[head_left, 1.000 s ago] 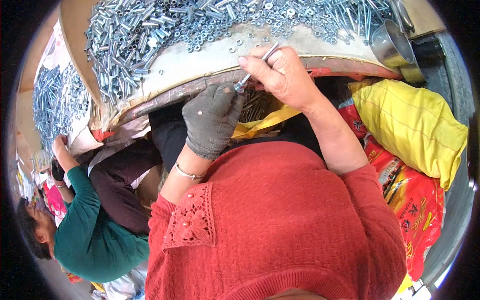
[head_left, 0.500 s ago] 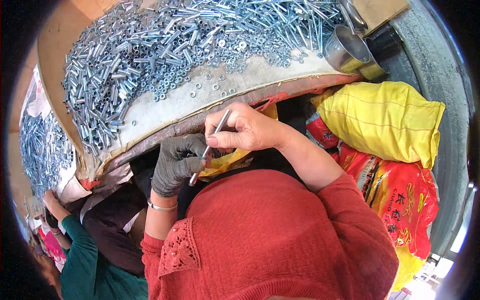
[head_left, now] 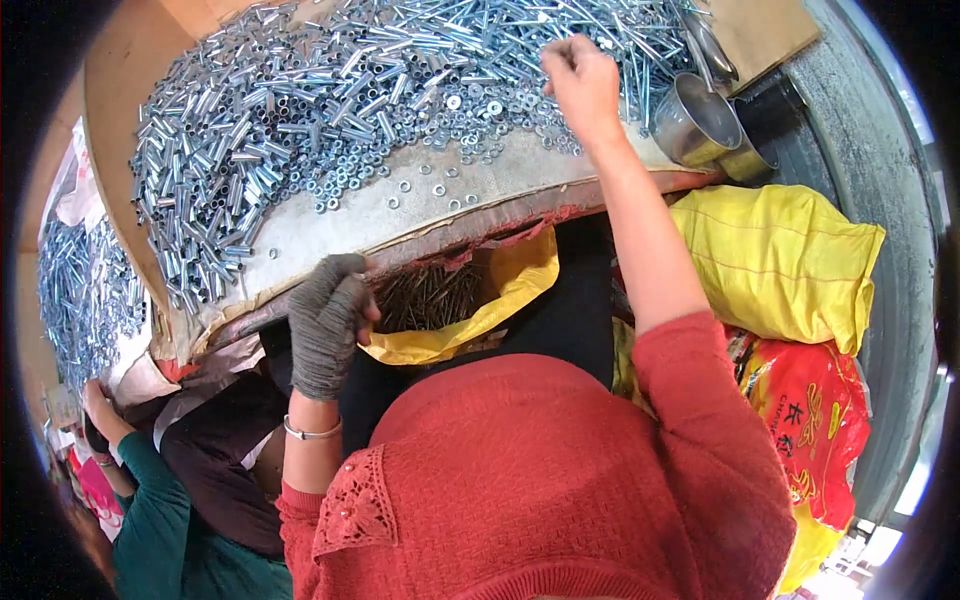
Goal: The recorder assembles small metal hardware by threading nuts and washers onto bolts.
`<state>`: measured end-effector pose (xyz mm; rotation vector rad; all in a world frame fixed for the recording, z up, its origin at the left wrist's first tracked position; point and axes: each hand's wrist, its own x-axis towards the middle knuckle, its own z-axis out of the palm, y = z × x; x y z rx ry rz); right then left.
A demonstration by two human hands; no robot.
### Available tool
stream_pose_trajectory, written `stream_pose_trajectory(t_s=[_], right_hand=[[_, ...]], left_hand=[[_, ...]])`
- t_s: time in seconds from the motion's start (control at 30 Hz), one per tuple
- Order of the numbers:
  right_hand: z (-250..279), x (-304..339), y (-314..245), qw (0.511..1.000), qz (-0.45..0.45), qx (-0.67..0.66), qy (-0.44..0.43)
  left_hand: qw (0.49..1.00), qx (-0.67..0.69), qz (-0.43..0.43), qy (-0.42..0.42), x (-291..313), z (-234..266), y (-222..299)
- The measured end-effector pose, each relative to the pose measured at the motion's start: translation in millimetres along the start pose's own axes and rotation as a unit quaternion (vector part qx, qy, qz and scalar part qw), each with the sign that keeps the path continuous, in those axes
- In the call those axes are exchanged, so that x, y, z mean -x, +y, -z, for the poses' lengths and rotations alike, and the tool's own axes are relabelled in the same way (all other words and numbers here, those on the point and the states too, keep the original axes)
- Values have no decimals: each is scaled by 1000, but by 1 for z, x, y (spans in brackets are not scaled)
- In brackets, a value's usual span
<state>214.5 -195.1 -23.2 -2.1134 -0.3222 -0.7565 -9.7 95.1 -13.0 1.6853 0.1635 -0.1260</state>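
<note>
My left hand, in a grey knitted glove with bare fingertips, is curled closed beside the left rim of an open yellow bag. Anything inside its fingers is hidden. Thin metal rods lie in the bag, dark in the shade. My bare right hand is stretched far forward over the pile of long thin bolts. Its fingers are bent down and drawn together, and I cannot make out what they hold. Left of it spread short metal sleeves, with nuts and washers along the near side.
A metal cup stands at the table's right end. A stuffed yellow sack lies on a red printed bag at my right. At far left, a co-worker in a green sleeve reaches to another pile of metal parts.
My right hand has left my left hand and moved forward to the bolt pile. The metal rod with a sleeve is no longer visible in my hands. My left hand has shifted slightly left.
</note>
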Motion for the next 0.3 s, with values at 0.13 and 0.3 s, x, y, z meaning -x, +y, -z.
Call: stream_pose_trajectory(t_s=[0.13,0.3], right_hand=[[-13,-30,3,963,30,268,-14],[-17,-26,6,931,83,335,-120]], left_hand=[[998,45,13,-48,2,-9,-12],[980,155,90,-85,8,-15,-19]])
